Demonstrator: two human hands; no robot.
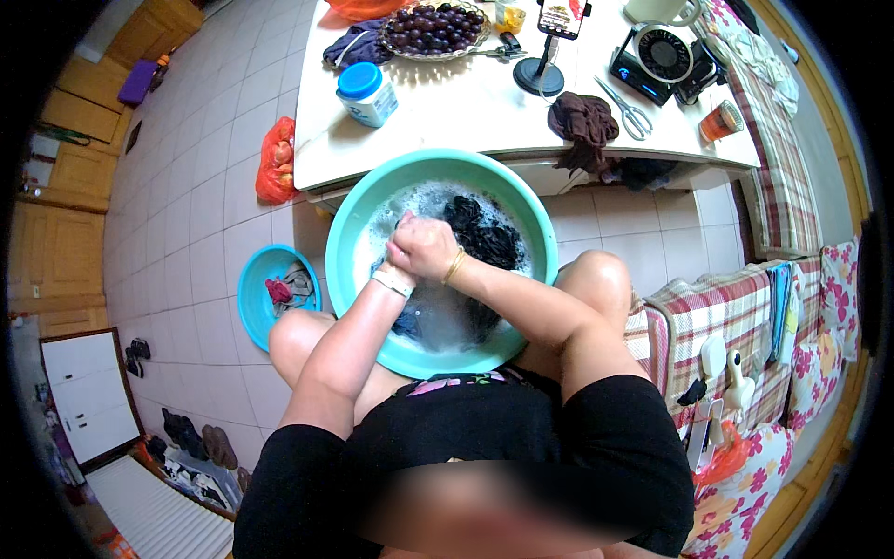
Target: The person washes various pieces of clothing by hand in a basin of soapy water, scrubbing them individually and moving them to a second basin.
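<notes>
A large teal plastic basin (336, 251) stands between my knees, holding cloudy, sudsy water. Over its left half my hands are pressed together. My right hand (426, 246), with gold bangles at the wrist, is curled across my left hand (398, 264), which wears a pale wristband and is mostly covered. What lies inside the fingers is hidden. Bunched black cloth (489, 237) breaks the surface to the right of my hands. Dark blue cloth (406, 324) shows in the water below my left wrist.
A white table (447, 105) beyond the basin bears a blue-lidded tub (367, 98), a bowl of dark round fruit (436, 31), a phone on a stand (539, 75), scissors (632, 117) and brown cloth (583, 119). A smaller blue basin (251, 307) with cloths stands left. A plaid-covered sofa (726, 307) is right.
</notes>
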